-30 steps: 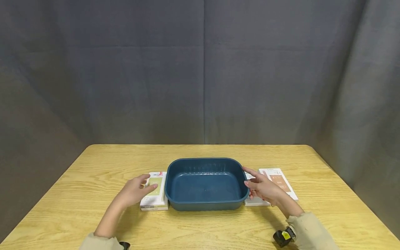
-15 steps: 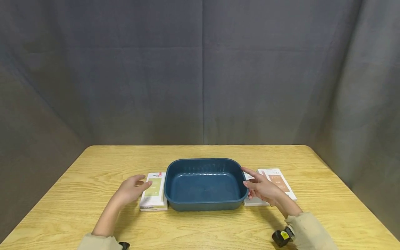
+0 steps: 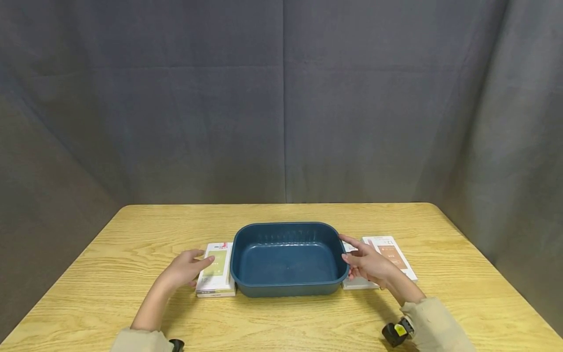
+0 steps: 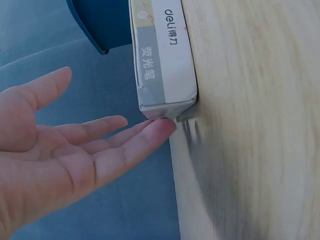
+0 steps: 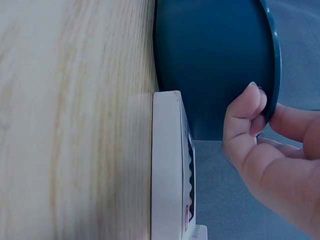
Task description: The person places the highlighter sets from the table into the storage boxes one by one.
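Note:
A dark blue plastic bin (image 3: 288,264) stands in the middle of the table. My right hand (image 3: 371,266) pinches its right rim, the thumb inside and curled fingers against the outer wall, as the right wrist view shows. Left of the bin lies a flat white highlighter box (image 3: 213,281) with a green label; a second box edge shows under it. My left hand (image 3: 182,269) is beside this box with fingers loosely extended. In the left wrist view the lowest fingertip meets the lower corner of the deli highlighter box (image 4: 170,55), palm turned toward it.
To the right, a white box with a brown label (image 3: 396,256) lies on the wooden table (image 3: 281,322). Another white box (image 5: 167,165) sits against the bin, partly hidden under my right hand. A grey curtain (image 3: 281,107) hangs behind and along both sides.
My left hand has drawn slightly to the left, its thumb pulling back across the green label, and its lower fingers now show at the box's left side. The right hand keeps its hold.

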`<act>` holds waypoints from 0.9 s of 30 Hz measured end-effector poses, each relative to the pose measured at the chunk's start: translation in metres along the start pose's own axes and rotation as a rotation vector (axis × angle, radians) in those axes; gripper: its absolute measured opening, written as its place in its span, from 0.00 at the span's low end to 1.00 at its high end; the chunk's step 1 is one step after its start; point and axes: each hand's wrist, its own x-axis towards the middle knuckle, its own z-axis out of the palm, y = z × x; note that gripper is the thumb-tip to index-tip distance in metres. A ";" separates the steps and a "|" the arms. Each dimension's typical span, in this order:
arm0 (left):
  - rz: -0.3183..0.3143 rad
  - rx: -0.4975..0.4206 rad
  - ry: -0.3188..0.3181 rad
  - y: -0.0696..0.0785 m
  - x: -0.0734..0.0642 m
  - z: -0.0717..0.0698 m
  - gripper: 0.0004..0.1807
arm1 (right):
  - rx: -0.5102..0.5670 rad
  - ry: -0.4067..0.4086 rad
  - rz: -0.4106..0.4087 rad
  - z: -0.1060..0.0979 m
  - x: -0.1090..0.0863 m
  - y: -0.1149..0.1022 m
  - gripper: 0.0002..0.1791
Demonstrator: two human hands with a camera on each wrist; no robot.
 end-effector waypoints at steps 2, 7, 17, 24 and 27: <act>-0.006 0.014 -0.011 0.000 0.000 0.000 0.35 | 0.006 -0.001 0.001 0.000 0.000 -0.001 0.34; -0.021 0.023 -0.013 -0.003 0.000 0.001 0.33 | 0.010 -0.002 0.003 0.001 -0.001 -0.002 0.34; 0.011 0.030 -0.011 -0.007 0.001 0.002 0.31 | 0.017 -0.002 0.007 0.000 -0.001 -0.002 0.34; 0.040 0.073 0.000 -0.009 0.002 0.002 0.30 | 0.010 -0.003 0.013 -0.001 0.000 -0.001 0.35; 0.021 0.093 0.024 -0.005 0.002 0.002 0.28 | 0.008 0.000 0.016 -0.001 0.000 0.000 0.34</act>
